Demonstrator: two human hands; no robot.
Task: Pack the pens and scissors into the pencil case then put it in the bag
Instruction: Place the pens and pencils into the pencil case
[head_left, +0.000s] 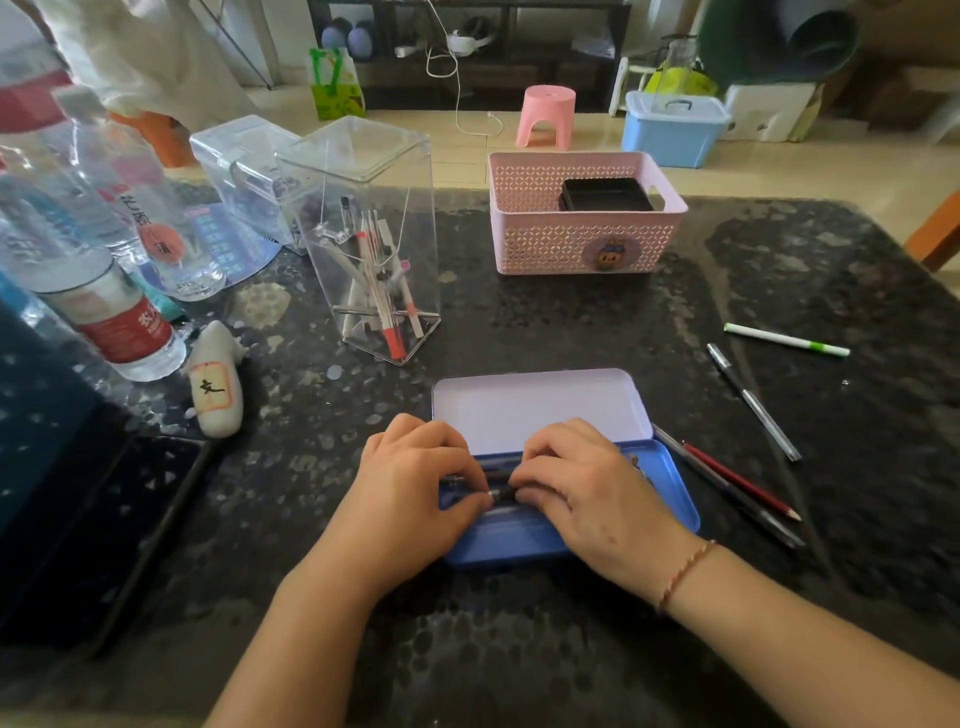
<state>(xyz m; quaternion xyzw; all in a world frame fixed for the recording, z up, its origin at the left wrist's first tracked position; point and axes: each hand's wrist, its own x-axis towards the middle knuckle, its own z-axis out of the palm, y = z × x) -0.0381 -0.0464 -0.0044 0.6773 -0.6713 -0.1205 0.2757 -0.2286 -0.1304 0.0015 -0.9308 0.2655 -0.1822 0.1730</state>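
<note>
Pencil case (550, 540) is lying open on the dark speckled table (571, 649) right in front of me, its pale lid (540, 408) folded back flat and its blue tray nearest me. I am reaching into the tray with both hands. My left hand (415, 483) and my right hand (587, 488) are meeting over its middle, fingers curled, pinching a dark pen (498, 491) between them; the pen is lying lengthwise in the tray, and my hands are covering most of it. A thin bracelet (685, 571) is sitting on my right wrist.

Just beside the case on its right, a red pencil (737, 480) and a dark pen (727, 488) are lying side by side on the table. Farther right, a silver pen (753, 402) and a white pen with green ends (787, 339) are resting apart from each other. Beyond the case, a clear container (374, 234) is holding several upright pens, and a pink basket (582, 239) is holding a black box (605, 195). To my left are water bottles (104, 291) and a small white figure (218, 389). I cannot make out scissors anywhere.
</note>
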